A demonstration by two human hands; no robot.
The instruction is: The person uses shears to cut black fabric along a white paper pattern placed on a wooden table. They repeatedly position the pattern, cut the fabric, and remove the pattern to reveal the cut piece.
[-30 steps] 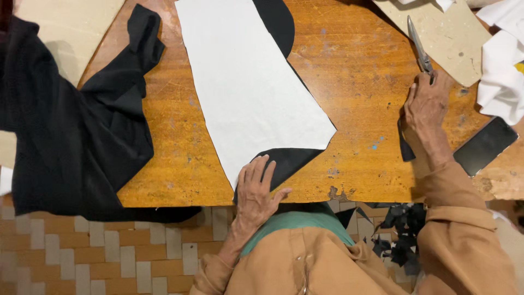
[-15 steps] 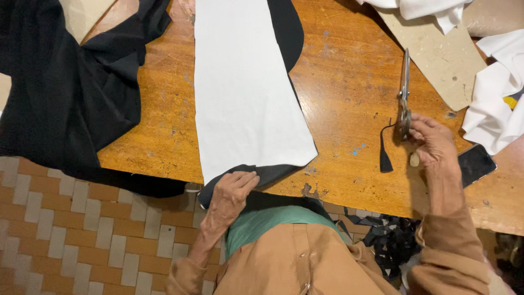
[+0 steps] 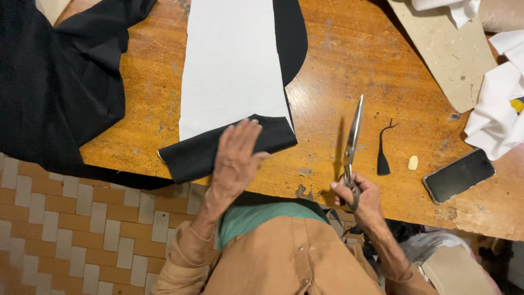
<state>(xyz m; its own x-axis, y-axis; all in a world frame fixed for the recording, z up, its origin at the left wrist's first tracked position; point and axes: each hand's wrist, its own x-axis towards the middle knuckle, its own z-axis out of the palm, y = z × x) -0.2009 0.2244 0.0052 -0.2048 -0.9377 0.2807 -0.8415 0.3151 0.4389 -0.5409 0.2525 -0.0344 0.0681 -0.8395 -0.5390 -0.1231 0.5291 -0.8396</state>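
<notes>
A long white pattern piece (image 3: 232, 60) lies on a strip of black fabric (image 3: 229, 150) on the orange wooden table (image 3: 349, 60). My left hand (image 3: 236, 158) rests flat, fingers apart, on the near end of the black fabric at the table's front edge. My right hand (image 3: 356, 196) grips the handles of metal scissors (image 3: 352, 139), blades closed and pointing away from me, held just above the table to the right of the fabric.
A small black fabric scrap (image 3: 383, 158), a pale chalk piece (image 3: 413, 162) and a dark phone (image 3: 458, 175) lie at the right. Brown cardboard (image 3: 447, 49) and white cloth (image 3: 499, 109) sit at the far right. A large black cloth (image 3: 54, 87) hangs over the left edge.
My right hand has carried the scissors from the far right toward the fabric. My left hand has slid forward onto the black fabric's near end.
</notes>
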